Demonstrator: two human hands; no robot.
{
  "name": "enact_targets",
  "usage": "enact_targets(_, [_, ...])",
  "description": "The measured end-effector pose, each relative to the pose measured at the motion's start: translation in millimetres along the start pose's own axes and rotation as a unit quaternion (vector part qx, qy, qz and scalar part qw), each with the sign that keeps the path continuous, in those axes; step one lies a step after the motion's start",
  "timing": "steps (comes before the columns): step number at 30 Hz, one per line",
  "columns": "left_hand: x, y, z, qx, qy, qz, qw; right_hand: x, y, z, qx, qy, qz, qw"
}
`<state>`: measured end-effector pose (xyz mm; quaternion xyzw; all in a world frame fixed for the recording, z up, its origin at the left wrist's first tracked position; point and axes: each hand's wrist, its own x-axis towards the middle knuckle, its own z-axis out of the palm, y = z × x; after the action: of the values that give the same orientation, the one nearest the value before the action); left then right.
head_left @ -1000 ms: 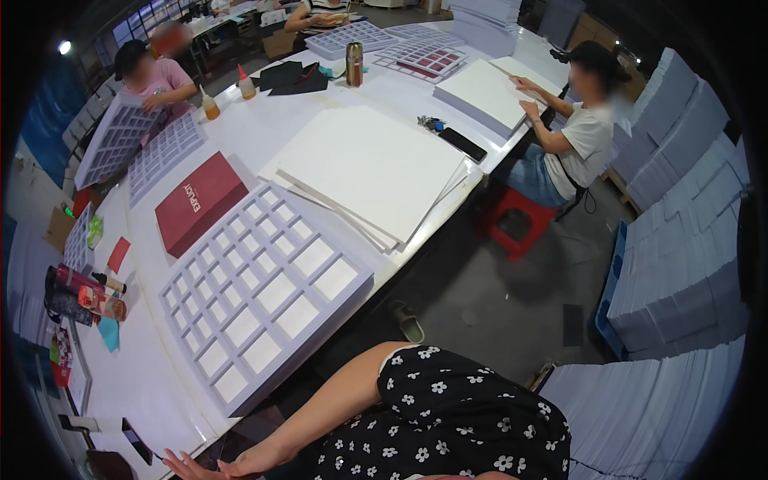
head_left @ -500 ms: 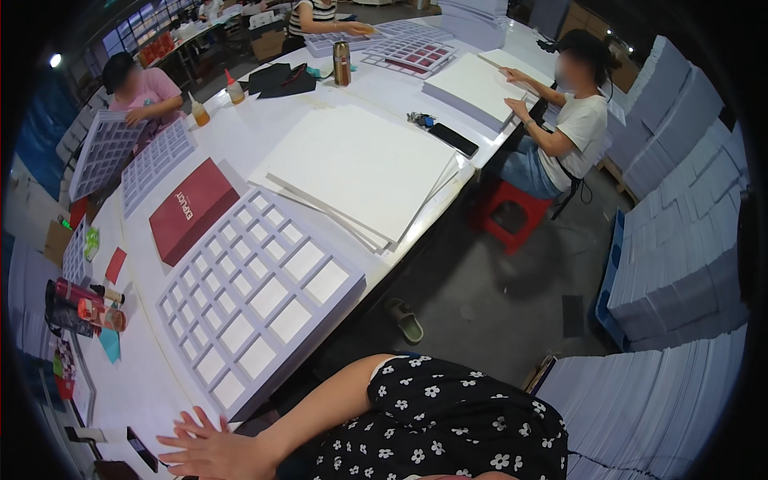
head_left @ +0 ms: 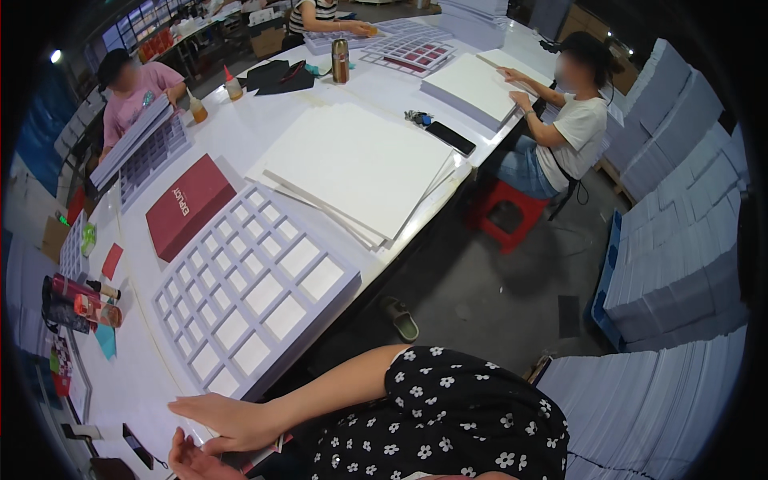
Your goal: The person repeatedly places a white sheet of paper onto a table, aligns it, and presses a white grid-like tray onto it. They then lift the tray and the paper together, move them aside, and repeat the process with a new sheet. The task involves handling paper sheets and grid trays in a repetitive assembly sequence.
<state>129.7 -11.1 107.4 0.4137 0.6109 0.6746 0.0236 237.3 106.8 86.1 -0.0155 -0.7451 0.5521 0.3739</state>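
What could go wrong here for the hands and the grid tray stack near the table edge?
1. The grid tray stack has a corner at the table edge, so a push from the right hand might tip it off.
2. The white boards also overhang that edge and could slide if bumped.
3. The left hand is close to a small dark device and could knock it.
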Motion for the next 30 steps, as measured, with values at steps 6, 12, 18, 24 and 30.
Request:
enact_targets(6, [10.0, -39.5, -44.7, 0.109, 0.032, 0.010, 0.993, -46.9, -8.7, -80.0, -0.058, 0.030, -0.022, 0.998])
enact_targets(12, [1.9, -47.2, -40.9, -0.047, 0.061, -0.104, 0.992, -121.1, -17.4, -210.8, -0.240, 0.291, 0.117, 0.919])
enact_targets(18, [10.1, -39.5, -9.8, -0.085, 0.139, -0.152, 0.975, -195.0, 0.4, -318.3, -0.514, 0.372, 0.253, 0.730])
enact_targets(24, [8.2, -62.1, -17.4, -0.100, 0.081, -0.159, 0.979, -232.0, 45.1, -319.4, -0.736, 0.130, 0.338, 0.572])
enact_targets(30, [7.9, -80.9, -24.5, -0.086, 0.032, -0.140, 0.986, -232.4, 42.5, -321.4, -0.757, 0.114, 0.343, 0.545])
